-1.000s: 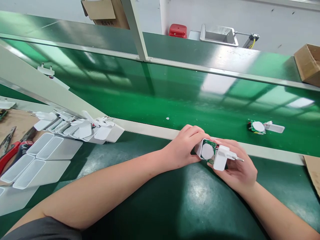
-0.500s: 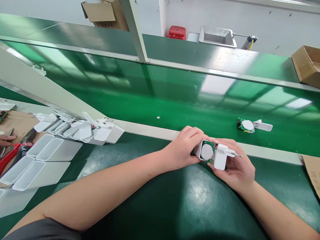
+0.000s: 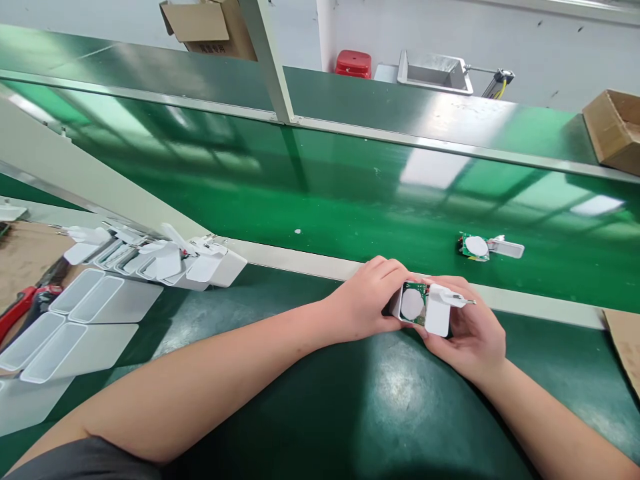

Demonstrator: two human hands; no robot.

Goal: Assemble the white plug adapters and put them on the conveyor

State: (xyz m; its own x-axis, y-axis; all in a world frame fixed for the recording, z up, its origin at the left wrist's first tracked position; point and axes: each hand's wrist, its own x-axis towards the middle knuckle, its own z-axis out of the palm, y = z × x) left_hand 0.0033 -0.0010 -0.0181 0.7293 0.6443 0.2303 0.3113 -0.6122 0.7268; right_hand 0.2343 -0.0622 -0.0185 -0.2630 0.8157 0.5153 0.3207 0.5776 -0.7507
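Observation:
My left hand [image 3: 373, 297] is wrapped round a white plastic charger housing [image 3: 397, 305], most of which is hidden by the fingers. At its right lies a green circuit board [image 3: 413, 304] with a round white pad; how deep the board sits in the housing I cannot tell. A white plug cap [image 3: 438, 315] with metal pins stands beside the board, apparently joined to it. My right hand [image 3: 480, 337] curls behind the cap and grips it, thumb below. Both hands are above the near edge of the green belt.
Another board with a plug cap [image 3: 477, 247] lies on the green belt [image 3: 340, 193]. To the left are several open white housings [image 3: 95, 340], a row of housings with plug caps [image 3: 165, 260] and red-handled pliers [image 3: 17, 310]. A slanted metal post [image 3: 100, 167] rises there. Cardboard boxes [image 3: 617, 133] stand behind.
The plug cap in my right hand has shifted slightly left, closer to the housing. The board on the belt has moved left. Another person's hand at the far left has gone from view.

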